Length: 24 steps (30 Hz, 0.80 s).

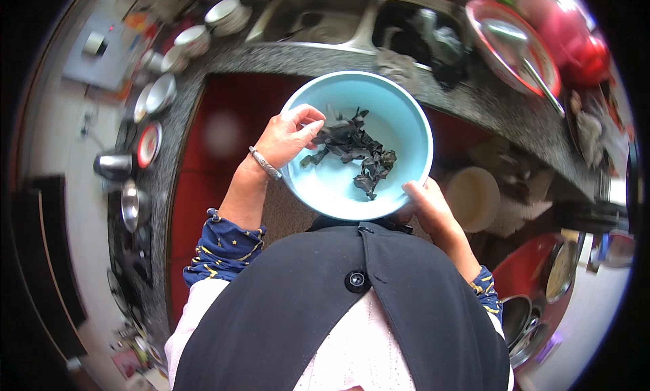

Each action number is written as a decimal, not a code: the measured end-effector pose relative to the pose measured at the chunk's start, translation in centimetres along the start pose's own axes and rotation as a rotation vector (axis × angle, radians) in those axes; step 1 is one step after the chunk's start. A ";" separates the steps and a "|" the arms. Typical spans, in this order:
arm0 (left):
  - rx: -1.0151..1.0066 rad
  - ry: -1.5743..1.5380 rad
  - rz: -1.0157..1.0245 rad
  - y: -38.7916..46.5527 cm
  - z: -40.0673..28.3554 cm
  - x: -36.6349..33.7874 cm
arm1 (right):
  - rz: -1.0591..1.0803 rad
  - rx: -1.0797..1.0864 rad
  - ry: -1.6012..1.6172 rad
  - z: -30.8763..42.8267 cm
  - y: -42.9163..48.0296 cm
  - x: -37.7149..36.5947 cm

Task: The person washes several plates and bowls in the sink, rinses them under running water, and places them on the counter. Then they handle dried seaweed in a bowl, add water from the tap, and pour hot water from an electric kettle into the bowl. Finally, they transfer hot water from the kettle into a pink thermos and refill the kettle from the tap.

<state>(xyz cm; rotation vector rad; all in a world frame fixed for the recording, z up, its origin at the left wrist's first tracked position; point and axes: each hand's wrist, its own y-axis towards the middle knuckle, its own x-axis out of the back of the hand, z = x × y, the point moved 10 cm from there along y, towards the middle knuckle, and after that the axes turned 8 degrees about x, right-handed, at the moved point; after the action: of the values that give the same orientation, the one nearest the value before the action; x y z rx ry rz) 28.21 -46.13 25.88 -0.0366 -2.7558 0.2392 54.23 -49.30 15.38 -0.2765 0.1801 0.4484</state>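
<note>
A light blue plastic basin (325,185) is held up in front of my body, below the counter's edge. My right hand (424,200) grips its near right rim, with the thumb on top and the fingers hidden beneath. My left hand (299,129) reaches over the left rim, fingertips pinching dark, wrinkled pieces that look like wood ear fungus. More of these dark pieces (376,162) lie loose on the basin's bottom. A silvery bracelet sits on my left wrist.
A double steel sink (365,28) is set in the grey stone counter (304,58) ahead. Bowls (193,40) line the counter's left part. At the right stand a red-rimmed enamel basin (551,68) with a ladle (541,81) across it, and, lower down, a pale bucket (472,198).
</note>
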 end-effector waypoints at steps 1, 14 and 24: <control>0.007 -0.036 -0.033 -1.8 1.3 1.6 | 0.030 -0.031 -0.053 0.0 0.1 -1.7; -0.242 0.664 -0.493 -16.6 8.0 16.8 | 0.349 -0.061 -0.119 -1.5 3.7 -23.4; -0.057 0.603 -0.260 -11.5 13.0 17.9 | 0.365 -0.064 -0.276 0.5 10.6 -25.9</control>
<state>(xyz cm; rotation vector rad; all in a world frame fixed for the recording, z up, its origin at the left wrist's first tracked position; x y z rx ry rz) 6.86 -58.52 22.47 0.2007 -2.1373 0.0622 26.54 -50.41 19.47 -0.2418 -0.0562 0.8490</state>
